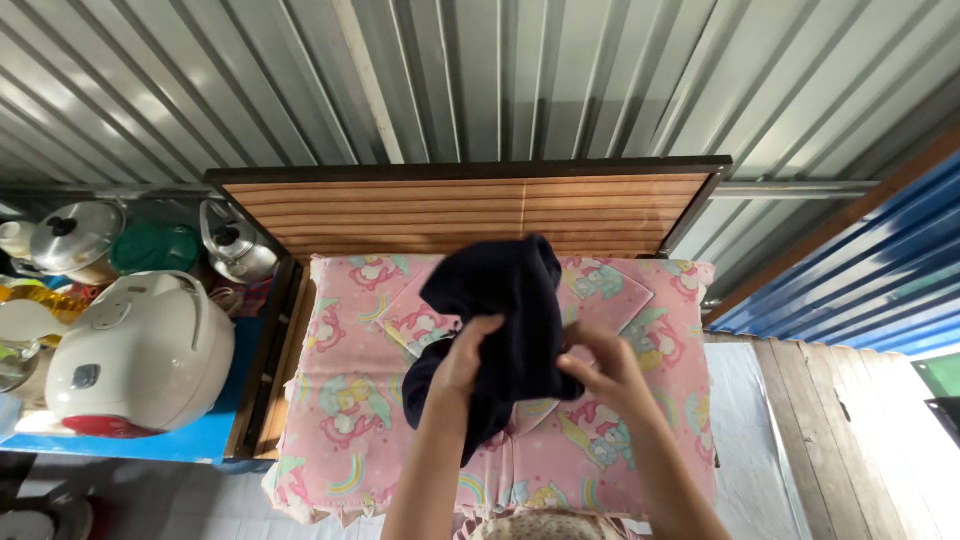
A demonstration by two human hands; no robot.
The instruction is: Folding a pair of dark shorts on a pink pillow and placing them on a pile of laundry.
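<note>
A dark navy garment (505, 320) hangs bunched above a pink cartoon-print mattress (345, 420). My left hand (462, 358) grips its left side, fingers curled into the cloth. On the right edge of the fabric, my right hand (603, 362) pinches it at about the same height. The garment's top flops upward and its lower end trails down behind my left forearm. A pillow (615, 290) in the same pink print lies under the garment, partly hidden.
A slatted wooden headboard (470, 205) stands against a corrugated metal wall. To the left, a blue shelf holds a white rice cooker (140, 355), a metal kettle (235, 245), pots and a green lid. Wooden floorboards (830, 400) and a blue corrugated panel are to the right.
</note>
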